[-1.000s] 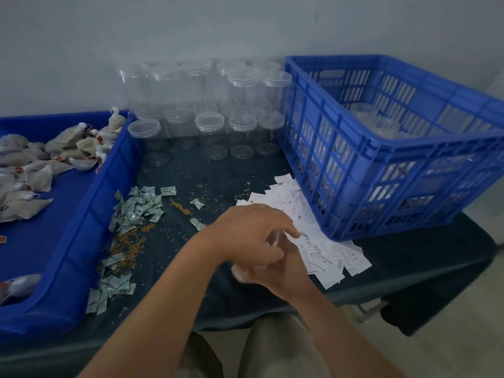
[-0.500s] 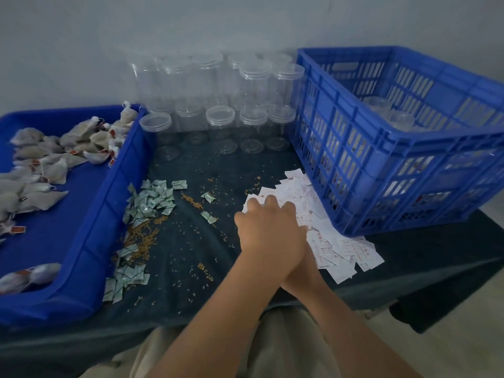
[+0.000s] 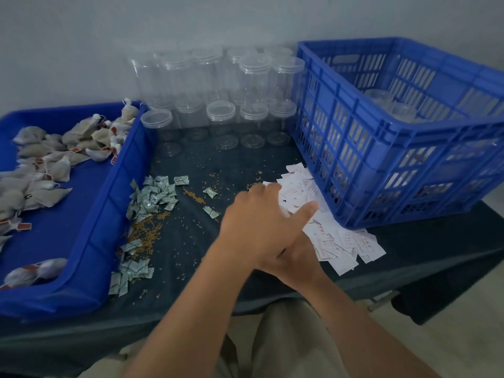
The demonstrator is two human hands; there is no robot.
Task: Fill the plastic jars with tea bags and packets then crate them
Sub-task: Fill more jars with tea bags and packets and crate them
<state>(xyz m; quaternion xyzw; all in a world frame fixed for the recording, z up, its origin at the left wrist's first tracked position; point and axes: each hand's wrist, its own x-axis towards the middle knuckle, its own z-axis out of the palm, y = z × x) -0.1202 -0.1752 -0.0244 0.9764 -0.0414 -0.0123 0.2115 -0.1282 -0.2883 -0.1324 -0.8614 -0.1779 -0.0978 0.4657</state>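
Head view: left hand (image 3: 261, 222) lies flat, fingers spread, on the white packets (image 3: 351, 241) beside the crate (image 3: 409, 148). Right hand (image 3: 300, 261) sits under it, mostly hidden; grip unclear. Empty jars (image 3: 221, 115) stand at the back of the surface (image 3: 218, 170). Tea bags (image 3: 54, 165) lie in the left tray (image 3: 109, 214); green packets (image 3: 152, 195) are scattered beside it.

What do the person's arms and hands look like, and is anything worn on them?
Both forearms are bare as far as the picture shows: no sleeves appear. The left hand and the right hand have no gloves, and no ring, watch or bracelet is visible, though the left hand hides much of the right one. Light beige trousers show below.
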